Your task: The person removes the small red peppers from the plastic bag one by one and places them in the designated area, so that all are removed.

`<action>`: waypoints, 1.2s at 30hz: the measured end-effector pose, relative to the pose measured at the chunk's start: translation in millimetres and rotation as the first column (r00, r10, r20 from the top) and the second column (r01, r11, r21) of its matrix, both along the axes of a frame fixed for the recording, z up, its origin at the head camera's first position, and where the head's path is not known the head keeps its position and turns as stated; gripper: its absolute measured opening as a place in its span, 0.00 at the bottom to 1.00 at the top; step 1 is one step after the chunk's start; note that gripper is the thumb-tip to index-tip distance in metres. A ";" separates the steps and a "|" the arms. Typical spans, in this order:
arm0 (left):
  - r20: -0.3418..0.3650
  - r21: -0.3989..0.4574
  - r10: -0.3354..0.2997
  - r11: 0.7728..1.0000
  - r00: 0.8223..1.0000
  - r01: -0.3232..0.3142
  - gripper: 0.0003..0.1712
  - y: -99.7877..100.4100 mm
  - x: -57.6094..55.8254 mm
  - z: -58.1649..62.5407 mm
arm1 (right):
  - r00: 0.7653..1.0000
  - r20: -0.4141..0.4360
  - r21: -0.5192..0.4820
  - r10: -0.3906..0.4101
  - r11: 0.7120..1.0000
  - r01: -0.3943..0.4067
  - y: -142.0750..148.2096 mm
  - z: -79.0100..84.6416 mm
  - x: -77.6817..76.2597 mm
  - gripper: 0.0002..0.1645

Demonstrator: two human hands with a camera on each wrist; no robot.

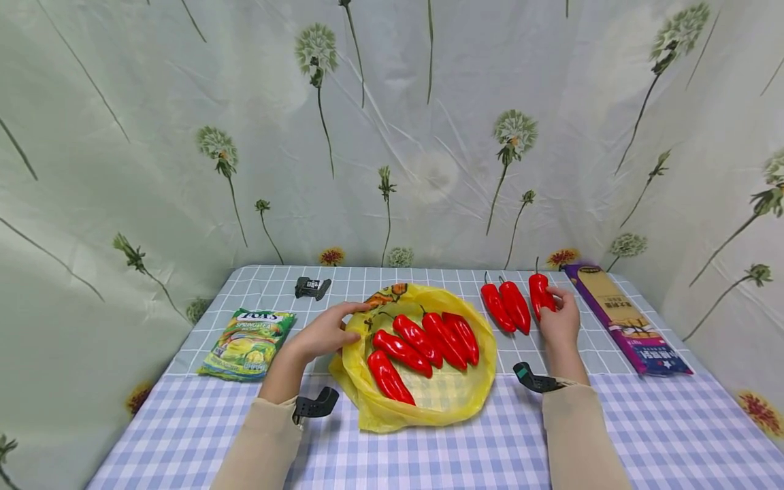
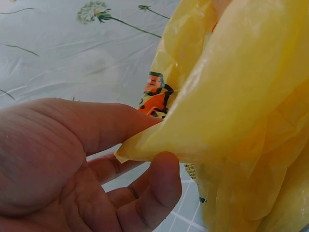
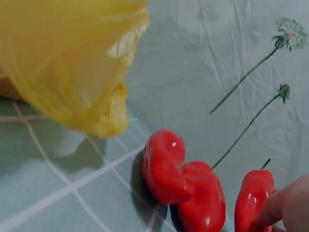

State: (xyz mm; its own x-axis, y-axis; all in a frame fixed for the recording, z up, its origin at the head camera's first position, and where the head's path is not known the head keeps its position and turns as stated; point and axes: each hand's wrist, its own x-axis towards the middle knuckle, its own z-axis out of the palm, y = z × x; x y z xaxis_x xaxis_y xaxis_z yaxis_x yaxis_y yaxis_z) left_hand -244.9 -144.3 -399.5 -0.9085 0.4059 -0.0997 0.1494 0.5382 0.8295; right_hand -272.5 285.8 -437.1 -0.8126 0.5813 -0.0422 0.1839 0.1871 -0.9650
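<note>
A yellow plastic bag (image 1: 429,415) stands with its mouth spread wide, and several glossy red peppers (image 1: 401,353) lie inside it. My left hand (image 1: 324,331) is at the bag's left rim. In the left wrist view, the thumb and fingers of that hand (image 2: 96,159) pinch a fold of the bag (image 2: 231,106). Right of the bag, my right hand (image 1: 560,320) grips a red pepper (image 1: 540,294) by its right side, its stem pointing away from me. Two more red peppers (image 3: 166,169) lie side by side on the cloth, just left of the gripped one.
A green snack packet (image 1: 248,346) lies left of the bag. Behind it is a small black device (image 1: 312,288). At the right lies a long purple and gold package (image 1: 625,320). The checked tablecloth (image 1: 478,456) runs back to a dandelion-print curtain (image 1: 441,177).
</note>
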 end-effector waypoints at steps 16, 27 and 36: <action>0.010 0.002 0.017 1.000 1.000 -0.017 0.34 0.2 0.4 -0.6 | 0.997 0.053 0.086 0.050 0.995 -0.055 2.1 -5.0 0.6 0.30; 0.028 0.023 0.006 1.000 1.000 -0.007 0.33 0.7 -0.6 -0.4 | 0.995 0.096 0.179 0.014 0.983 -0.031 -0.1 3.4 4.8 0.28; 0.020 0.035 -0.005 0.999 1.000 0.004 0.33 0.0 -1.0 0.4 | 0.997 0.038 0.257 0.072 0.963 -0.079 -13.8 30.7 6.6 0.25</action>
